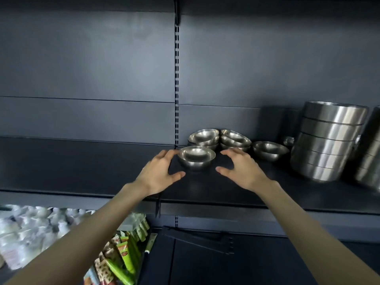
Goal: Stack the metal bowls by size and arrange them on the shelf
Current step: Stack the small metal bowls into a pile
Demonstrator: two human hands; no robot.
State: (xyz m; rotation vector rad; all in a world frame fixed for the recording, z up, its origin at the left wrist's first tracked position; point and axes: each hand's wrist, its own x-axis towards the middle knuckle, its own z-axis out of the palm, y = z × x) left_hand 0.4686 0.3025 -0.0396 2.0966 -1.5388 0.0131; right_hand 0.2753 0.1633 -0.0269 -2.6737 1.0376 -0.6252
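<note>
- Bowl (196,159) is set alone on the shelf (205,194), before two stacks (204,138).
- Fingers of left hand (159,173) and right hand (239,169) are spread wide beside it.
- Gripped unevenly, it could be knocked into them.

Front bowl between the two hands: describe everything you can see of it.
The front bowl is a small, round, shiny metal bowl with a thin rim and rounded base. It stands empty, upright and unstacked on the dark shelf, in front of the stacked bowls. The left hand has fingertips at its left rim; contact is unclear. The right hand is open to its right, apart from it.
</note>
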